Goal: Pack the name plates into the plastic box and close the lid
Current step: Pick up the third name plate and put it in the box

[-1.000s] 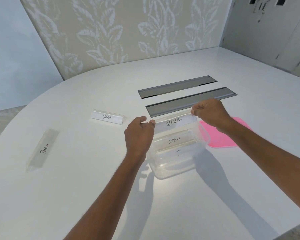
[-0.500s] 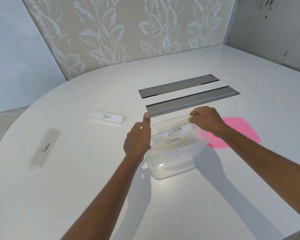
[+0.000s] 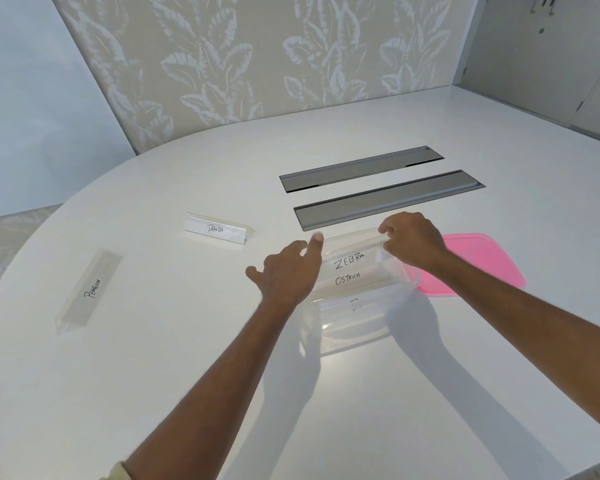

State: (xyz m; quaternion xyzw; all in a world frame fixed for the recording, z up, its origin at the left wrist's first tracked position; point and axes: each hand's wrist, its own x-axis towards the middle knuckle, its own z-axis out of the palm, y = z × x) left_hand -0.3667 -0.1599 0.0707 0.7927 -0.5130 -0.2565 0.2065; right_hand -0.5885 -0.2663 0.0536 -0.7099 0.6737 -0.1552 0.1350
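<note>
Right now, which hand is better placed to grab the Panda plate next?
Probably the left hand: it is open, free, and nearer the Panda plate. The right hand pinches the Zebra plate in the plastic box.

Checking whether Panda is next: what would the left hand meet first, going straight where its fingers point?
The left hand would probably meet the nearer grey slot first; the Panda plate lies further left. Depth unclear.
</note>
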